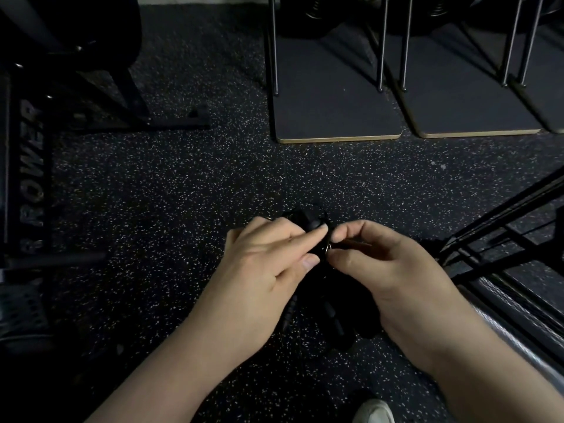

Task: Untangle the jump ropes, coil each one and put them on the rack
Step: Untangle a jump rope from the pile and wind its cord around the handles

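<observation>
We hold the ropes (317,288) as one dark bundle at chest front, above the floor (183,184). The left hand (268,257) grips the top of the bundle, fingers curled round it, forefinger and thumb extended toward the centre. The right hand (375,257) pinches a thin cord or small ring at the same point, fingertips closed on it. Handles hang below between the wrists.

Risks, as we judge them:
- Pulling the pinched strand hard may tighten the knot, since the strands are black on black and hard to trace in this low light.
- Hanging handles may swing and re-cross the cords.
- A loosened left grip would drop the bundle onto the floor beside the shoe (374,412).

Containers: none is visible. We cannot tell which dark frame, left (30,166) or right (500,233), is the rack; neither shows ropes on it.
</observation>
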Demonstrator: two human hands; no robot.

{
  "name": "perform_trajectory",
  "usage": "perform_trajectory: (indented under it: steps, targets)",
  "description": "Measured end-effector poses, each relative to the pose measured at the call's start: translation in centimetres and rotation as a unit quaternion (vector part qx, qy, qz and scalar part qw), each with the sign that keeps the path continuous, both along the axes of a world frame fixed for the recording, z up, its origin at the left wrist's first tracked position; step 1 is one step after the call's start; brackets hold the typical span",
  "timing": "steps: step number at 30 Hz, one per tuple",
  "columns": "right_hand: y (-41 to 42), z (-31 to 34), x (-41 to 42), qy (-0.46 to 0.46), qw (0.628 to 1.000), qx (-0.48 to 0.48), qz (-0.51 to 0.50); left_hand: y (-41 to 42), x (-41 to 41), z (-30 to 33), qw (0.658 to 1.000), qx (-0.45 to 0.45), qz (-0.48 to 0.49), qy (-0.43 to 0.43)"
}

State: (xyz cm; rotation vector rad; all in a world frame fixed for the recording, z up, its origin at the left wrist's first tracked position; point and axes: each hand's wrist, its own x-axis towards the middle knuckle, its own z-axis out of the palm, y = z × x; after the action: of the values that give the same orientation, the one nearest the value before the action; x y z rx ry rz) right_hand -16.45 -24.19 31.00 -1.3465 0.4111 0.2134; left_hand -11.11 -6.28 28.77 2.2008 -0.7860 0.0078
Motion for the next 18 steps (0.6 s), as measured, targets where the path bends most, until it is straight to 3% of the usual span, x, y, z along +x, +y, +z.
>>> perform_trajectory:
  steps: [8,14,18]
  targets:
    - [0.0,0.5,-0.2,-0.036,0.993,-0.111,0.020,-0.2,-0.3,0.3,0.999,0.013,-0.020,-0.044]
    - [0.7,-0.2,-0.3,-0.036,0.967,-0.248,0.048,-0.4,-1.0,0.1,0.998,0.055,-0.020,-0.012]
    - [1.2,-0.2,-0.2,-0.026,0.957,-0.280,0.077,-0.3,-0.9,0.1,0.999,0.032,0.020,0.035]
